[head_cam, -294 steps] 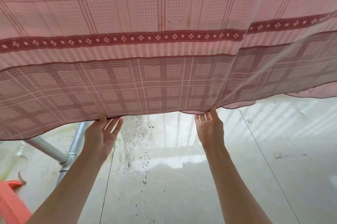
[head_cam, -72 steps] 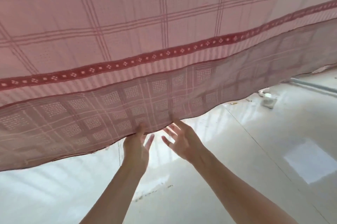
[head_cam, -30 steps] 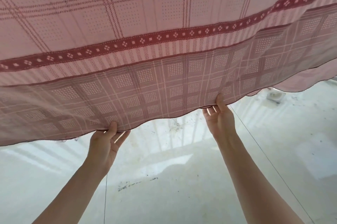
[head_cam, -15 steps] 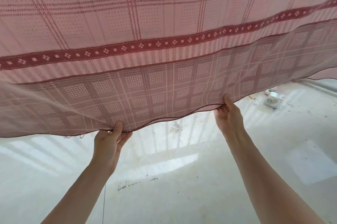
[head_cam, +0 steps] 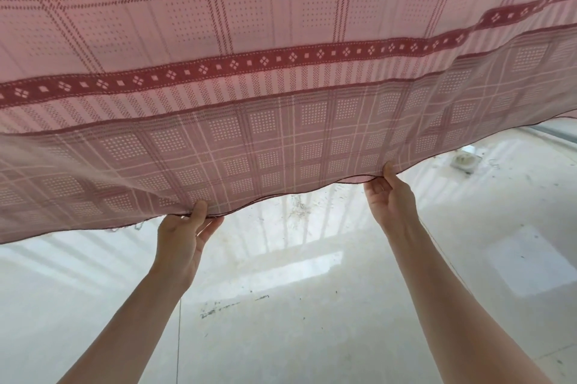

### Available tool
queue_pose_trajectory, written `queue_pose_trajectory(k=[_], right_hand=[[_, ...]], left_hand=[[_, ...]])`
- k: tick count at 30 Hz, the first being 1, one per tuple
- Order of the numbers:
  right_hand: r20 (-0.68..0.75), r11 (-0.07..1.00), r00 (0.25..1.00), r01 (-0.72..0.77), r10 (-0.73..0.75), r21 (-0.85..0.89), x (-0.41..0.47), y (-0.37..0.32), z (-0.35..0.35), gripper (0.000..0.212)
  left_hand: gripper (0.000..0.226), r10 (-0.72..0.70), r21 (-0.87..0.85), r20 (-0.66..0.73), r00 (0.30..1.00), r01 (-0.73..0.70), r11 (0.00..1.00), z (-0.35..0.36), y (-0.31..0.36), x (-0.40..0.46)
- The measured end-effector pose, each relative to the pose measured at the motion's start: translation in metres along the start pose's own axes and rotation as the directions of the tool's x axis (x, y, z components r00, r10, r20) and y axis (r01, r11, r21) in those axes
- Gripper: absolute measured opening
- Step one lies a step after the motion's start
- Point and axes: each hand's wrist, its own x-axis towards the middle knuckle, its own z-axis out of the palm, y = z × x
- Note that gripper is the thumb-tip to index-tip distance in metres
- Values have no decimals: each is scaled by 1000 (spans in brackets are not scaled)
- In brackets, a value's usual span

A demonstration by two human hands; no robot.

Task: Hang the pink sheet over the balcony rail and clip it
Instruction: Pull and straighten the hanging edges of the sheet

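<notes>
The pink sheet [head_cam: 281,49], checked with a dark red patterned band, hangs across the whole upper view. Its lower hem is doubled over and runs from lower left to upper right. My left hand [head_cam: 182,236] pinches the hem near the middle, thumb on the front and fingers behind. My right hand [head_cam: 390,196] grips the hem further right in the same way. The balcony rail and any clips are hidden behind the fabric.
Below the sheet lies a glossy white tiled floor [head_cam: 281,305] with dirt specks and bright reflections. A small white floor drain [head_cam: 465,161] sits at the right, with a pipe along the far right edge [head_cam: 555,135].
Both hands have slid a little to the right along the hem, still holding it. The view has shifted slightly and the sheet's right end sits higher.
</notes>
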Motion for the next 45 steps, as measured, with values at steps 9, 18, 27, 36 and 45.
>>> queue_pose_trajectory(k=[9,18,27,36,45], right_hand=[[9,998,999,-31,31,48,-9,1,9,11],[46,997,996,-81,80,19,-17,-9,7,14],[170,991,979,-102,116,-90,-19,-35,-8,13],[73,994,997,12,-20,104,17,-75,-7,14],[-7,988,998,63,-63,142,27,-75,-37,12]], left_hand=[[12,-50,-89,-62,997,44,995,6,7,4],[14,-276,-270,193,942,321,908,90,-13,-10],[8,-318,-224,271,909,381,897,186,-72,-45],[10,-283,-250,174,943,320,914,178,-65,-32],[7,-292,-233,163,942,325,917,195,-80,-36]])
